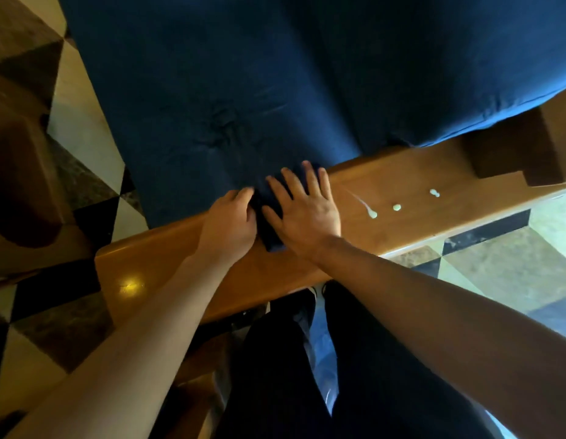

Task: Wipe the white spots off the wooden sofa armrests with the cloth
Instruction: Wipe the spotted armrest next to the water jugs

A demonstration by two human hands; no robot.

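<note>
A wide wooden armrest (pixel 411 217) runs across the head view from lower left to upper right. A dark blue folded cloth (pixel 269 213) lies on it near the middle. My left hand (pixel 227 223) grips the cloth's left edge with curled fingers. My right hand (pixel 303 210) lies flat on top of the cloth, fingers spread. Three white spots sit on the wood to the right of my hands: a smeared streak (pixel 368 209), a round drop (pixel 397 207) and a double drop (pixel 435 192).
The dark blue sofa cushion (pixel 275 83) borders the armrest's far side. A wooden post (pixel 528 153) rises at the armrest's right end. Checkered tile floor (pixel 497 264) shows on both sides. My dark trouser legs and shoes (pixel 307 359) stand below the armrest. Dark wooden furniture (pixel 18 172) is at left.
</note>
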